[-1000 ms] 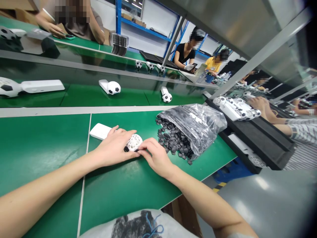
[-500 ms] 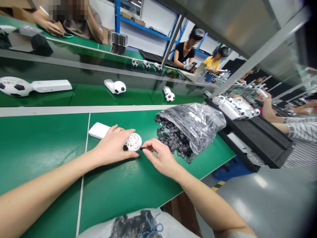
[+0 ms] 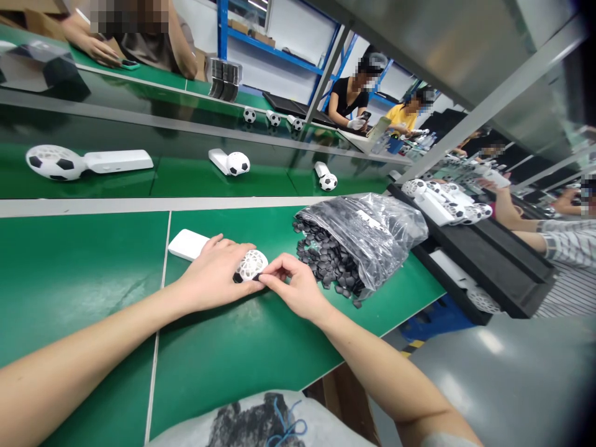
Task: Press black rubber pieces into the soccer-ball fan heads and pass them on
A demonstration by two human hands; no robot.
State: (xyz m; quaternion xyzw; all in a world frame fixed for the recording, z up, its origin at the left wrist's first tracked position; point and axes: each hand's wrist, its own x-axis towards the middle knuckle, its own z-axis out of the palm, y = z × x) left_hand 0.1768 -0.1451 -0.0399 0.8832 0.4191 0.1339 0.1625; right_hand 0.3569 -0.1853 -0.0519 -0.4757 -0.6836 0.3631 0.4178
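Observation:
On the green bench lies a white handheld fan (image 3: 252,265) with a round, openwork football-style head and a flat handle. My left hand (image 3: 216,268) is wrapped over it where handle and head meet, pressing it to the surface, thumb along the near side. A black patch shows on the head's near rim. At the right edge of the head, my right hand (image 3: 293,282) pinches a small black plastic piece (image 3: 261,277) against the rim, partly hidden by the fingertips. Beside the right hand, loose black pieces (image 3: 328,264) spill from a clear plastic bag (image 3: 372,226).
Beyond the bench's pale edge runs a green conveyor (image 3: 186,180) carrying several football-style fans (image 3: 235,164). Black trays (image 3: 493,261) holding more fans stand at the right, near a co-worker's striped sleeve (image 3: 563,239). Other people sit across the line. A metal post slants overhead.
My right hand has moved slightly left, bringing the black piece from just beside the fan's head onto its rim. The fans on the conveyor have shifted right. My left hand stays in place.

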